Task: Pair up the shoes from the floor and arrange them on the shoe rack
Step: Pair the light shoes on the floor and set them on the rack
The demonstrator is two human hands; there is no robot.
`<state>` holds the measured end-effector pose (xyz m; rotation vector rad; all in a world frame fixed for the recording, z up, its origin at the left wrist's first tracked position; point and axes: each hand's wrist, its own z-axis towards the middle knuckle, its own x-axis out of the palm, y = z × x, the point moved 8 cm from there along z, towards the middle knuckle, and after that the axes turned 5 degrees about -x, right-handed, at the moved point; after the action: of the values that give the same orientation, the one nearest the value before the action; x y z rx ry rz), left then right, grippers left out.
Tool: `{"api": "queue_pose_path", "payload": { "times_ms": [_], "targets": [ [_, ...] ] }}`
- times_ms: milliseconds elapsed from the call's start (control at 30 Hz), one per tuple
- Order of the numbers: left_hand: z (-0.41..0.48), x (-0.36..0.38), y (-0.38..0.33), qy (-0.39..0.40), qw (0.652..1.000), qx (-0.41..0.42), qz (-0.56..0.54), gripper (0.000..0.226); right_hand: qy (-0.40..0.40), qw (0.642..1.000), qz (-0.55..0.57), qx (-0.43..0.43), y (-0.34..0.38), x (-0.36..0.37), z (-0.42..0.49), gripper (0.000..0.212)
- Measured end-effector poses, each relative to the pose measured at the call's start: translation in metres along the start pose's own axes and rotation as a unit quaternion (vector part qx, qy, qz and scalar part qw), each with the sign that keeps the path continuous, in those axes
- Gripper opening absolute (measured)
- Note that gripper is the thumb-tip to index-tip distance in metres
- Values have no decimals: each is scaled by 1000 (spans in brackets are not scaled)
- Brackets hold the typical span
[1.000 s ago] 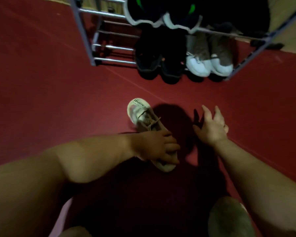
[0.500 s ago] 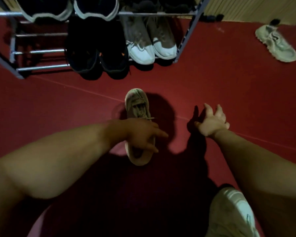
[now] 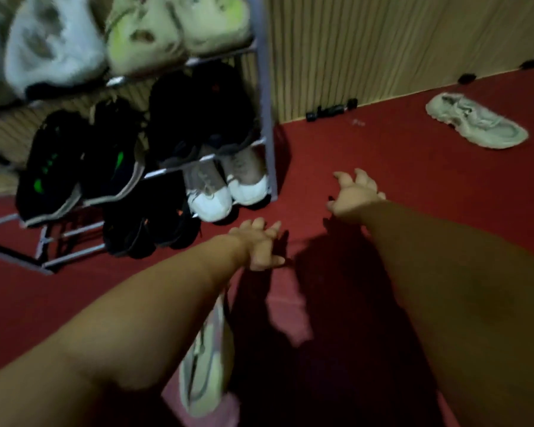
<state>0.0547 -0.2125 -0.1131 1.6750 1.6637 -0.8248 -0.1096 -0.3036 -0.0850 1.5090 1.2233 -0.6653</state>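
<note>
Pale shoe (image 3: 475, 124) flat on red floor (image 3: 383, 149), long axis slanting lower right.

I can read no word, brand or number here. The sneakers (image 3: 210, 195) on the shoe rack (image 3: 266, 97) at upper left are too blurred, and neither the pale shoe (image 3: 475, 124) at upper right nor the near shoe (image 3: 202, 365) at bottom centre shows a legible mark.
</note>
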Motion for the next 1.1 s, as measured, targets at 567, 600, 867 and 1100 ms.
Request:
{"api": "queue_pose_path", "payload": {
  "times_ms": [567, 600, 867, 1100],
  "targets": [
    [196, -26, -216, 19, 998, 6, -63, 86, -37, 983, 92, 154, -250, -51, 47, 75],
    [211, -27, -226, 9, 998, 14, -58, 85, -34, 982, 88, 161, -262, -43, 52, 75],
    [328, -70, -275, -161, 986, 23, -40, 68, -59, 978, 68, 187, -331, -26, 141, 74],
    [331, -72, -276, -239, 970, 16, -39, 70, -119, 968, 34, 218, -366, -71, 229, 77]
  ]
}}
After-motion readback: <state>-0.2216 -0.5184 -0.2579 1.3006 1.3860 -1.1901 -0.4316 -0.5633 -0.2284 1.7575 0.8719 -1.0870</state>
